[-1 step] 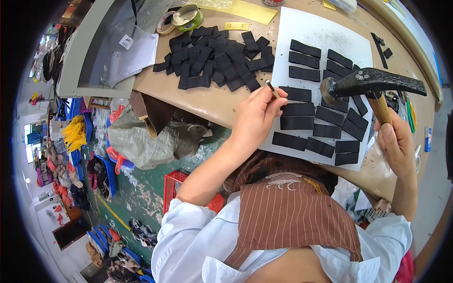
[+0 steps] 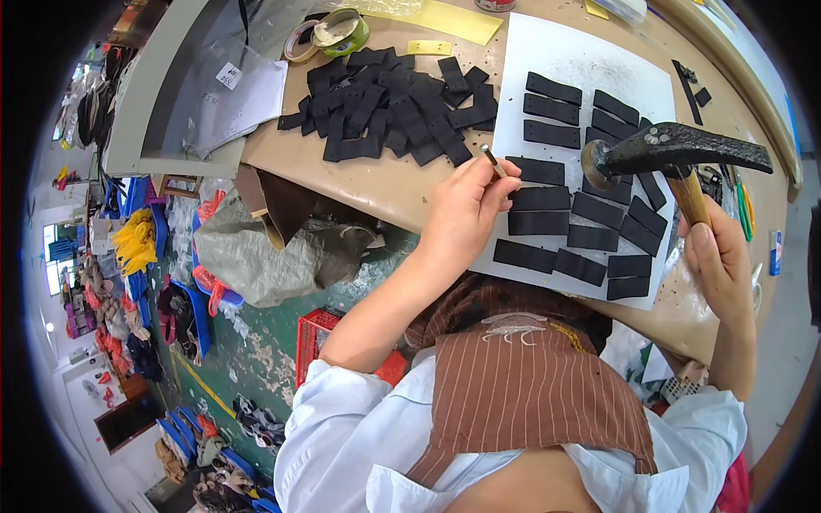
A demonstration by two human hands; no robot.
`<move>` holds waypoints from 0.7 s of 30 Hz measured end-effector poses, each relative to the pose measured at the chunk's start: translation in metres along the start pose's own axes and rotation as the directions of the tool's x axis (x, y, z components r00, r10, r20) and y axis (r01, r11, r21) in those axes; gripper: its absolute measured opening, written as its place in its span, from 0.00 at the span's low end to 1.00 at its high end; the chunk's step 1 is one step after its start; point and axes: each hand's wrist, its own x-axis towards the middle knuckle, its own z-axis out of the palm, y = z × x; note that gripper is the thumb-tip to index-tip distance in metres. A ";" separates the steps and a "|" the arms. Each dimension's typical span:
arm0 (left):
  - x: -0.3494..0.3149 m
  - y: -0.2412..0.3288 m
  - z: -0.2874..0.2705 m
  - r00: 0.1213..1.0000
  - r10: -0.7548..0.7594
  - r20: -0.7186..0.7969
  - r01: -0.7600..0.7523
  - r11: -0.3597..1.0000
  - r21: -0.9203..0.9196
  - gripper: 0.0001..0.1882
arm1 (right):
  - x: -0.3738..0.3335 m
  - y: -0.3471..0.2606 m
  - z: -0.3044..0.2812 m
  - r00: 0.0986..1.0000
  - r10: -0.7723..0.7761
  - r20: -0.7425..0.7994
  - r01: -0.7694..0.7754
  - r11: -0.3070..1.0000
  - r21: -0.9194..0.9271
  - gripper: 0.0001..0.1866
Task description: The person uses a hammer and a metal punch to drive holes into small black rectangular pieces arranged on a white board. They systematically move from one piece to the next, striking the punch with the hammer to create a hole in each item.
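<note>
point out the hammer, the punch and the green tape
hammer [image 2: 684, 150]: head view, on its black head
punch [image 2: 493, 161]: head view, on its shaft
green tape [image 2: 349, 44]: head view, on its outer side

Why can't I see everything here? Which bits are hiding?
All in the head view:
Lower end of the slim rod: hidden by the left hand.
Bottom of the hammer: hidden by the right hand.
Parts of some black strips: behind the hammer.
Bottom of the black heap: covered by pieces on top.
Rest of the red can: cut off by the upper edge.
</note>
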 end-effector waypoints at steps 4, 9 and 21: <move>0.000 0.000 0.000 1.000 0.028 -0.010 -0.028 0.999 0.015 0.06 | 0.000 -0.002 -0.007 1.000 0.021 0.003 -0.021 1.000 0.020 0.17; 0.001 0.004 -0.001 0.993 0.121 0.009 -0.121 0.990 0.072 0.05 | 0.004 -0.032 -0.059 0.958 -0.233 -0.169 0.247 0.967 0.067 0.19; 0.001 -0.012 0.004 0.963 0.268 -0.039 -0.247 0.928 0.280 0.06 | 0.018 -0.050 0.004 0.978 -0.203 -0.040 0.206 0.974 0.090 0.17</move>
